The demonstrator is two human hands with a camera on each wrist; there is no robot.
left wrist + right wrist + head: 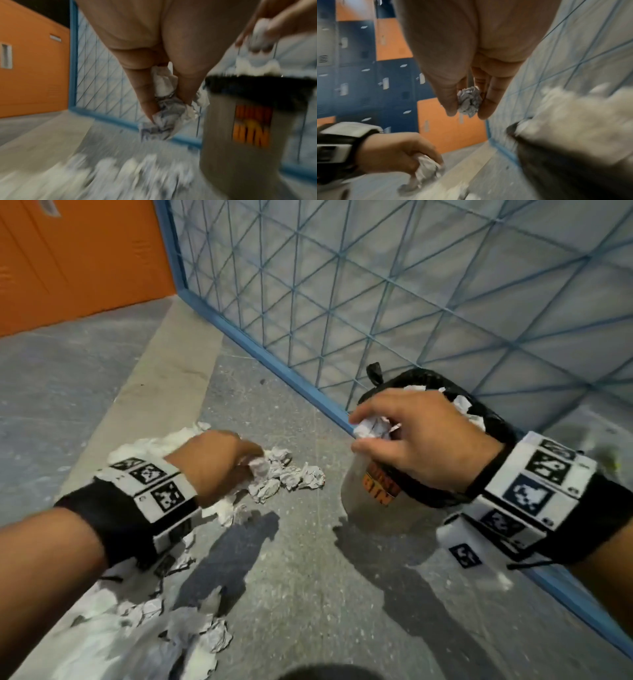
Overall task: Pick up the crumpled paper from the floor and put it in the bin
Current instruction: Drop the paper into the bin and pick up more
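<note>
Our right hand (416, 436) pinches a white crumpled ball (371, 428) just beside the bin (363, 491) rim, near the blue grid panel (376, 285). Left of the bin, our left hand (214, 463) grips another wad (164, 108) above scattered papers (291, 474); bare floor (308, 594) lies between.

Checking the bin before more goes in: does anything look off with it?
Yes. The bin looks overfull: crumpled paper is heaped above its black-lined rim, so the ball in the right hand could roll off.

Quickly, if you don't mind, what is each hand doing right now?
Left hand: pinches a crumpled paper ball.
Right hand: holds a small paper ball by the bin.
</note>
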